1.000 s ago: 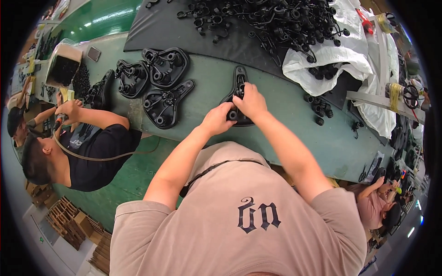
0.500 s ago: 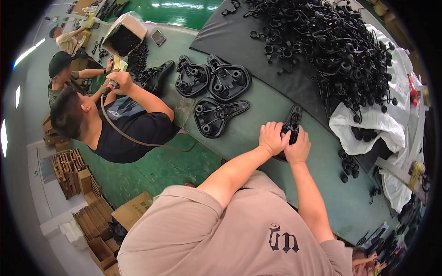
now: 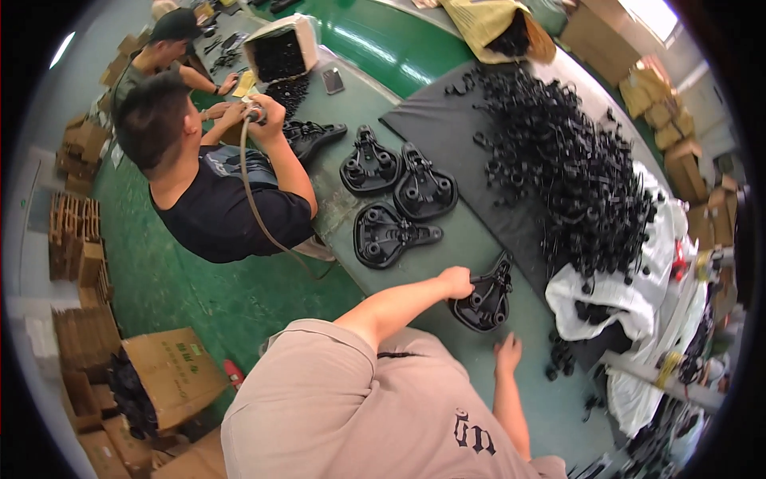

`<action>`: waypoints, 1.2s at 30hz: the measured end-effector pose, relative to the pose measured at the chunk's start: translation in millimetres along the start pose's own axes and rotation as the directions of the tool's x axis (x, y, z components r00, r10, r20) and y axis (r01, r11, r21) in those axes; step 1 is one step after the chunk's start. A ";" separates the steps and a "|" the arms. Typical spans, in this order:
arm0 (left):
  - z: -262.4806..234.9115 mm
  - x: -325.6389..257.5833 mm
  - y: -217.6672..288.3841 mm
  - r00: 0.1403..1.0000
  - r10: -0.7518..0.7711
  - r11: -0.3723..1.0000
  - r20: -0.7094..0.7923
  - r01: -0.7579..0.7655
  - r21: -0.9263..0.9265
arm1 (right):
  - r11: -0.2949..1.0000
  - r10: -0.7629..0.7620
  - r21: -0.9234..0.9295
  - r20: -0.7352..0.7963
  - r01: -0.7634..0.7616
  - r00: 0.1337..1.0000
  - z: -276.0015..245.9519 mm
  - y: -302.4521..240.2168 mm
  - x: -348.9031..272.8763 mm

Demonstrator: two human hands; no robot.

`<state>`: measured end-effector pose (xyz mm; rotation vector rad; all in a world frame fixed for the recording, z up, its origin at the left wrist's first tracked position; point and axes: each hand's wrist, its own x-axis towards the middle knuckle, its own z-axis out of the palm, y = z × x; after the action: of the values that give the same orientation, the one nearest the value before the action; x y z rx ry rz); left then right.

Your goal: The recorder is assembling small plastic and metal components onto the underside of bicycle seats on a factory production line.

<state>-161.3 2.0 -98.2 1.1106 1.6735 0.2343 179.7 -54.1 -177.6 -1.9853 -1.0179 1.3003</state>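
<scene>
Steadying hand: the left hand (image 3: 456, 283), at the left flank of the black saddle-shaped part (image 3: 483, 306); fingers curled and seemingly touching it. Contact patch hidden, so cannot tell whether it clenches the edge or only rests there.
Free side: the right hand (image 3: 508, 352), off the part and just below it to the right, fingers bent; whether a small piece sits inside, cannot tell.
Saddle part: on the green bench (image 3: 479, 363) in front of the person, hollow side up, narrow nose (image 3: 506, 262) pointing away and to the right, broad end nearer the body.
Loose stock: small black pieces (image 3: 561, 357) right of the right hand, within easy reach; bigger heap (image 3: 558, 168) beyond, on the dark mat (image 3: 435, 108).
Neighbours: three similar saddle parts (image 3: 386, 235), close together to the left, well apart from the held one.
Handling, my judgement: brace the broad end against the bench so the curved shell cannot rock; left fingers better on the outer rim than across the round sockets (image 3: 477, 300).
Right-hand work, my judgement: come in from above, line up squarely, press straight; a slanted push would likely spin the part about its nose.
</scene>
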 end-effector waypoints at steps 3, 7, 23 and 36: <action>-43.3 -22.4 25.9 0.998 -0.020 0.993 -0.061 0.013 -0.114 | 0.977 -0.065 -0.197 0.098 0.083 0.993 -24.1 18.4 -33.1; -129.6 -6.1 40.6 0.925 0.024 0.868 -0.378 -0.207 -0.451 | 0.957 0.015 -0.288 0.190 0.041 0.982 -45.7 31.2 -58.9; -333.1 209.3 -55.9 0.444 -0.669 0.683 -0.596 0.049 -0.729 | 0.937 0.239 -0.311 0.234 -0.161 0.942 -3.0 -3.2 -119.5; -165.3 -30.3 105.3 0.453 0.517 0.709 -0.726 -0.703 0.066 | 0.822 0.124 -0.565 0.301 0.072 0.946 -77.0 96.5 -136.9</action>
<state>-241.6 95.6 57.1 1.5169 1.7065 1.4966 245.6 -224.6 -153.9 -2.2508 -1.7151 1.4964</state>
